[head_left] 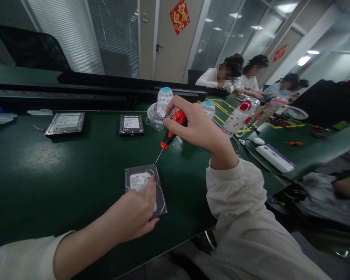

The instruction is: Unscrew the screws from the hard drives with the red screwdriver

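Observation:
A silver hard drive (161,194) with a white label lies on the green table (76,171) in front of me. My left hand (138,212) rests on it, index finger stretched over the label and thumb at its lower edge. Above the drive, my right hand (192,120) is closed round the handle of a red and black screwdriver (168,137). The tip of its thin shaft meets the drive's top right corner. Whether a screw sits under the tip cannot be made out. Small metal pieces (178,144) lie beyond the screwdriver.
Farther back are a larger drive (66,123), a smaller drive (131,124) and a white fan (165,99). To the right stand a white and red bottle (240,116) and a power strip (274,158) with cables. Several people sit at the back right.

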A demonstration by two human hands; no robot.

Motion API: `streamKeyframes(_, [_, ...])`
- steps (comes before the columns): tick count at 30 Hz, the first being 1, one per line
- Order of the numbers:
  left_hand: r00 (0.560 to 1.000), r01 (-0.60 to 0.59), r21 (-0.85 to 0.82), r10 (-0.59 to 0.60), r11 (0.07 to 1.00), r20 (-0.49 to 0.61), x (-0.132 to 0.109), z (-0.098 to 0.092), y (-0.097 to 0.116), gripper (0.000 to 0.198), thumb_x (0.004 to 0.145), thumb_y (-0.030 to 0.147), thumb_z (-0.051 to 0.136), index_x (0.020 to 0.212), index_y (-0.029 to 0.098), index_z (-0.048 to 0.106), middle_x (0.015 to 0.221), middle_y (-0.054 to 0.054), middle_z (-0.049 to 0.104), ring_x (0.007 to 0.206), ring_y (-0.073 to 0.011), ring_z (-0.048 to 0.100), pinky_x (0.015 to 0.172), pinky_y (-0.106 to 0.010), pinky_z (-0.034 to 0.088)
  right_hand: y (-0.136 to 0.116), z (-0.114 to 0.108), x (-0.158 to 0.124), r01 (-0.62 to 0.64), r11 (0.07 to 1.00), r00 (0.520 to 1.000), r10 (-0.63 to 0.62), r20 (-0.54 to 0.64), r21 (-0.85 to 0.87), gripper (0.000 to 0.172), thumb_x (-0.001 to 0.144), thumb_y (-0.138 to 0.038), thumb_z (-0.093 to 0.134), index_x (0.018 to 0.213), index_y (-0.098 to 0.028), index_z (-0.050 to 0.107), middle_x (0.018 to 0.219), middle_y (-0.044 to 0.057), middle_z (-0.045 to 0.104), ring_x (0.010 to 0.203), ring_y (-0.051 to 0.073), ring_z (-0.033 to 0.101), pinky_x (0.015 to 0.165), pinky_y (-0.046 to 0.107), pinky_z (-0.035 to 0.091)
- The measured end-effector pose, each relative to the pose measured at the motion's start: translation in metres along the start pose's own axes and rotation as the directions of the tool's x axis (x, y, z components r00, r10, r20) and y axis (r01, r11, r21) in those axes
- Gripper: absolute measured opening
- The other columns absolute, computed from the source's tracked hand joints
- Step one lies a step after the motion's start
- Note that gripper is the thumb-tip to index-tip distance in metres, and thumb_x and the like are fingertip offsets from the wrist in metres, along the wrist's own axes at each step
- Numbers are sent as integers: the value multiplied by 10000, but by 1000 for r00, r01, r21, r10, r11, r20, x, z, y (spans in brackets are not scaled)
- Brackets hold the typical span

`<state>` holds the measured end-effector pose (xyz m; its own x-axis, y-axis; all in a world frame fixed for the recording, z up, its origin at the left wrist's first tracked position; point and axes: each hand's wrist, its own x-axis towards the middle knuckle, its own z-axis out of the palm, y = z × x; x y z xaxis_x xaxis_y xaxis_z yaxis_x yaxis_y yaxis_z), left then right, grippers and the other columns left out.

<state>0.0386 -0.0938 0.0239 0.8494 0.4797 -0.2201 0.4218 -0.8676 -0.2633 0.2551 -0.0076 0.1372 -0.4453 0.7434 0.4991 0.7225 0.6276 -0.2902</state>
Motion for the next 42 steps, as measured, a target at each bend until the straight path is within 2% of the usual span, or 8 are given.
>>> streamKeyframes(4, [1000, 17, -12, -17, 1000, -6, 0, 1, 1, 772, 999, 512, 521, 1470, -100, 509, 1502, -434, 443, 754, -327, 772, 562, -387, 595, 2, 0, -1, 84, 996, 996, -84, 12, 22, 193, 826, -181, 576, 1014, -191, 534, 718, -60, 462, 613, 109, 408, 668, 290, 322])
streamKeyframes(11, [1000, 13, -7, -13, 1000, -27, 2, 4, 0, 766, 996, 501, 525, 1467, -103, 511, 1495, -427, 462, 740, -311, 764, 564, -385, 592, 2, 1, -1, 18, 1000, 1000, -18, 9, -4, 178, 962, -371, 557, 906, -204, 530, 692, -46, 499, 648, 126, 466, 671, 302, 316])
streamKeyframes(18, [999, 20, -29, -21, 999, -29, -1, 3, 0, 751, 991, 502, 530, 1456, -88, 536, 1491, -420, 476, 687, -293, 753, 518, -369, 566, 3, -1, -1, 63, 998, 998, -63, 20, 11, 223, 810, -147, 551, 1021, -204, 507, 728, -57, 461, 614, 112, 388, 662, 297, 319])
streamKeyframes(21, [999, 24, -18, -25, 1000, -44, -1, 5, 0, 758, 977, 518, 555, 1454, -70, 551, 1498, -414, 473, 703, -302, 762, 544, -376, 578, 1, -1, 0, 21, 999, 999, -21, 30, -26, 81, 919, -271, 542, 969, -219, 506, 689, -51, 474, 628, 132, 421, 672, 312, 308])
streamKeyframes(25, [999, 23, -16, -24, 1000, -44, 0, 6, 1, 742, 981, 511, 550, 1455, -60, 555, 1509, -410, 461, 738, -325, 773, 563, -390, 590, 0, -1, 0, -77, 994, 997, 78, 9, -81, 220, 975, -441, 552, 983, -225, 512, 666, -45, 493, 635, 152, 451, 672, 326, 299])
streamKeyframes(30, [996, 23, -21, -25, 1000, -80, -1, 6, 2, 749, 982, 520, 541, 1451, -64, 558, 1504, -406, 472, 726, -321, 765, 578, -403, 602, 3, -1, -2, -7, 1000, 1000, 7, 30, -12, 271, 849, -218, 569, 1102, -221, 471, 705, -56, 475, 635, 154, 428, 669, 327, 316])
streamKeyframes(36, [995, 16, 0, -16, 1000, -95, -2, 10, 1, 731, 991, 531, 515, 1448, -36, 578, 1511, -384, 481, 728, -313, 761, 575, -397, 600, 3, -1, -1, -57, 996, 998, 57, 10, -68, 152, 963, -365, 524, 982, -217, 493, 683, -51, 482, 623, 135, 432, 657, 323, 284])
streamKeyframes(42, [996, -8, -6, 7, 1000, -87, -2, 9, 0, 735, 996, 529, 504, 1419, -66, 593, 1489, -423, 474, 677, -311, 748, 558, -419, 585, 3, -2, -2, -13, 1000, 1000, 12, 18, 25, 229, 841, -212, 580, 1044, -222, 476, 720, -64, 487, 605, 121, 418, 649, 307, 313])
